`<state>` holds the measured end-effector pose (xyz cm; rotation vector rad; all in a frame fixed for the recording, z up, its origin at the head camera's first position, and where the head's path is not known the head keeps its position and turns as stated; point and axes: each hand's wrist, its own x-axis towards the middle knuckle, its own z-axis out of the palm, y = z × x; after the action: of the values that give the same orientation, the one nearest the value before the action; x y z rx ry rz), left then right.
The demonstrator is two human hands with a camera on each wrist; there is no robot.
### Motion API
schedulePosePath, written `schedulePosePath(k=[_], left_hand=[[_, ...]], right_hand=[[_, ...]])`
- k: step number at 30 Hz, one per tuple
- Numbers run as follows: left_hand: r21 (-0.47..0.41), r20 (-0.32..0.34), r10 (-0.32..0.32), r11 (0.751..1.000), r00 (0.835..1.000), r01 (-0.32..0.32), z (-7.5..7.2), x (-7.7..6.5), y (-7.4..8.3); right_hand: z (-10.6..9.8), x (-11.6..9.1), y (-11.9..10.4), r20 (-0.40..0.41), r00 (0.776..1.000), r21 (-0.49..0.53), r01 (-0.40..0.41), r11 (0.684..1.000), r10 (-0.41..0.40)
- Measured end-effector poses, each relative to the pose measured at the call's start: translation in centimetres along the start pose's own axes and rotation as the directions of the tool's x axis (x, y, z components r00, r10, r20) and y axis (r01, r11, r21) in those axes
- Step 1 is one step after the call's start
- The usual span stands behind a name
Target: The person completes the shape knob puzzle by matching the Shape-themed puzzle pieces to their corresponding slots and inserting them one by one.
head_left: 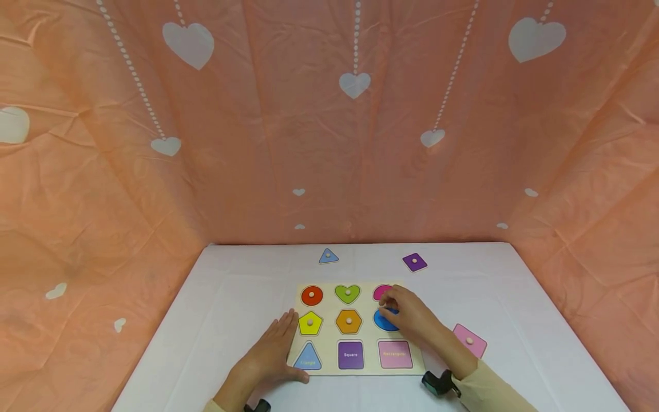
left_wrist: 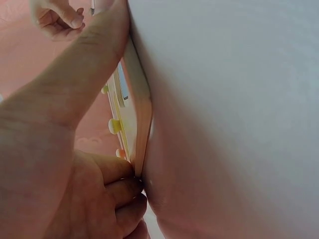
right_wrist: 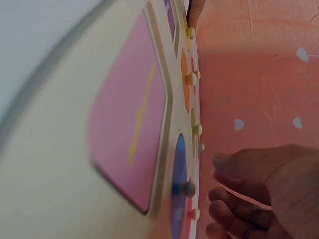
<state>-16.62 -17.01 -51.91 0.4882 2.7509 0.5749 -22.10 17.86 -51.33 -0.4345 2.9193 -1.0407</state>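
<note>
Puzzle board [head_left: 329,337], left hand [head_left: 274,349] spread alongside, right hand [head_left: 413,316] loosely curled; right wrist view reveals gap to knobs [right_wrist: 188,188]

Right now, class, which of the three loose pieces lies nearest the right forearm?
The loose pink rectangle, right of the board; the loose blue triangle and purple square lie beyond its far edge.

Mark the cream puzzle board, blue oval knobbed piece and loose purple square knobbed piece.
Cream puzzle board [head_left: 329,355], head view: bare surface.
Blue oval knobbed piece [head_left: 384,322], head view: face.
Purple square knobbed piece [head_left: 414,261], head view: central knob.
</note>
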Motion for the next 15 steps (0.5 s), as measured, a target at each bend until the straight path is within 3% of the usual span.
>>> schedulePosePath(k=[9, 15], left_hand=[[0.003, -0.005, 0.013, 1.0, 1.0, -0.013, 0.0, 0.0, -0.1], [0.004, -0.003, 0.024, 1.0, 1.0, -0.024, 0.1, 0.0, -0.1]], right_hand=[[0.3, 2.3, -0.8, -0.031, 0.984, -0.005, 0.178, 0.984, -0.178], [0.6, 3.8, -1.5, -0.044, 0.978, -0.022, 0.201, 0.979, -0.202]])
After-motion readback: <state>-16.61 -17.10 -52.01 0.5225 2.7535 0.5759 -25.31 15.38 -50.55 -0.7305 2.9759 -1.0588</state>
